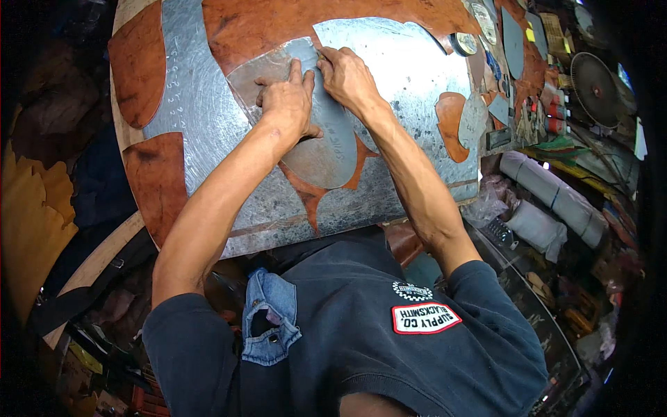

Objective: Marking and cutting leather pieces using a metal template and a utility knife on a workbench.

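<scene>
A long grey pattern piece (326,149) with a rounded near end lies on brown leather (308,197), whose cut points stick out past the pattern's near end. My left hand (286,104) presses down on the pattern with its fingers spread. Close by on the right, my right hand (347,78) has its fingers curled together at the pattern's right edge, near its far end. Whatever sits in that grip is hidden by the fingers.
Under the leather is a scratched metal-topped table (201,90). Brown leather pieces lie at its left (137,66) and right (451,125). A round tin (464,44) stands at the far right, beyond which are a fan (595,90) and plastic-wrapped rolls (552,194).
</scene>
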{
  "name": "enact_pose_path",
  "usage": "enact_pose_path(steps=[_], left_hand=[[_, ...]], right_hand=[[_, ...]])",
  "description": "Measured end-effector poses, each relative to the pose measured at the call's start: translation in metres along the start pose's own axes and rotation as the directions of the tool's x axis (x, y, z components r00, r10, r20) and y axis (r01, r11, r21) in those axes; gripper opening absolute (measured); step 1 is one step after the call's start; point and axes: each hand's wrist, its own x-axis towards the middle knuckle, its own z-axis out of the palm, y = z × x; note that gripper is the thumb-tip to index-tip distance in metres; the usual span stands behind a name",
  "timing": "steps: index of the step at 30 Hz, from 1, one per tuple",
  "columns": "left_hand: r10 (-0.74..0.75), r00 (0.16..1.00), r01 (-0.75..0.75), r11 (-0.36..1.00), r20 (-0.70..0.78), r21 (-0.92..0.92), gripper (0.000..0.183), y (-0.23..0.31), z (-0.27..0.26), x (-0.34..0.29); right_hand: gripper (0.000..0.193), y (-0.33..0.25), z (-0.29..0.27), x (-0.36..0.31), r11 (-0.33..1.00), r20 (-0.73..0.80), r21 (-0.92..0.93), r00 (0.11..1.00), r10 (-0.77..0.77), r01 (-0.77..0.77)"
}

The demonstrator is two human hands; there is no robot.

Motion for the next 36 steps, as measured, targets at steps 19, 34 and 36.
enact_pose_path(steps=[19, 34, 36], left_hand=[[0.02, 0.997, -0.024, 0.998, -0.08, -0.056, 0.123, 0.001, 0.009, 0.001], [-0.117, 0.991, 0.12, 0.992, 0.07, -0.042, 0.139, 0.049, 0.011, -0.021], [-0.103, 0.992, 0.105, 0.994, 0.075, -0.025, 0.14, 0.049, 0.013, -0.018]], right_hand=[[0.029, -0.006, -0.049, -0.144, 0.971, 0.15, 0.057, 0.964, 0.221, -0.232], [0.031, -0.01, -0.053, -0.168, 0.943, 0.148, 0.112, 0.944, 0.296, -0.314], [0.032, -0.016, -0.053, -0.181, 0.919, 0.159, 0.12, 0.921, 0.357, -0.376]])
